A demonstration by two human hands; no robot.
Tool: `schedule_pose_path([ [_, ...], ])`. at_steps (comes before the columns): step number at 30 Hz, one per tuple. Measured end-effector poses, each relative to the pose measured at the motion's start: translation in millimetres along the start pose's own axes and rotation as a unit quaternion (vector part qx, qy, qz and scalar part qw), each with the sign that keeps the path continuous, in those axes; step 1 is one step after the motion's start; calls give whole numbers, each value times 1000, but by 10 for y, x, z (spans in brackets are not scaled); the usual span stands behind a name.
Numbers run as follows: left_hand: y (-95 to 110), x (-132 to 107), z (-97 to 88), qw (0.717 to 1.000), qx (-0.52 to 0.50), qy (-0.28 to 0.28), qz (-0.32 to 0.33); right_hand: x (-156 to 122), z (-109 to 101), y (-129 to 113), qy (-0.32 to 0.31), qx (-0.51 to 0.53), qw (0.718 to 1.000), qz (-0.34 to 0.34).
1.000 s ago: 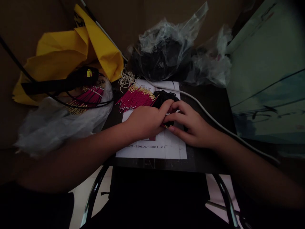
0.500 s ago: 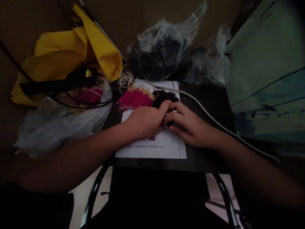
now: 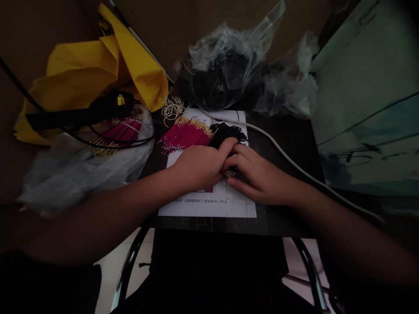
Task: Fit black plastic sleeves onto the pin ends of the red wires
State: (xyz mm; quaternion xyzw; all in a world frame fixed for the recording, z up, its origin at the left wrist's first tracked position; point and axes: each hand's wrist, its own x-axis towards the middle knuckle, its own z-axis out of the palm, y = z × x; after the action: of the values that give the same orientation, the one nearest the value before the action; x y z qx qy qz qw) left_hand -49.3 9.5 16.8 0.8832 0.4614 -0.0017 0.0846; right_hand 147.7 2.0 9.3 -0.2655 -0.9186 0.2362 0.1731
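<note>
My left hand (image 3: 199, 166) and my right hand (image 3: 258, 176) meet over a white printed sheet (image 3: 209, 205) on a small dark table (image 3: 288, 218). Both are curled, fingertips touching, around a few pink wires with gold tips (image 3: 230, 173) that poke out between them. Just behind the hands lies a fan of pink gold-tipped wires (image 3: 185, 133), and beside it a heap of small black pieces (image 3: 225, 131). My left index finger rests against that black heap.
A white cable (image 3: 294, 168) crosses the table to the right. Clear bags of black parts (image 3: 225, 74) sit at the back, with loose rubber bands (image 3: 172, 109) near them. At left are a yellow bag (image 3: 85, 74), a black tool (image 3: 81, 113) and another pink wire bundle (image 3: 121, 131) on plastic.
My right hand has slid a little to the left and closed tighter against my left hand. The pink wires between them have shifted slightly.
</note>
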Motion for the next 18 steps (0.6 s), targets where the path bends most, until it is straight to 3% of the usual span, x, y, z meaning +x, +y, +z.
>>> schedule_pose_path([
  [6, 17, 4, -47, 998, -49, -38, -6, -2, 47, 21, 15, 12, 1000, 1],
  [18, 10, 18, 6, 1000, -23, -12, -4, 0, 88, 33, 14, -1, 1000, 18],
])
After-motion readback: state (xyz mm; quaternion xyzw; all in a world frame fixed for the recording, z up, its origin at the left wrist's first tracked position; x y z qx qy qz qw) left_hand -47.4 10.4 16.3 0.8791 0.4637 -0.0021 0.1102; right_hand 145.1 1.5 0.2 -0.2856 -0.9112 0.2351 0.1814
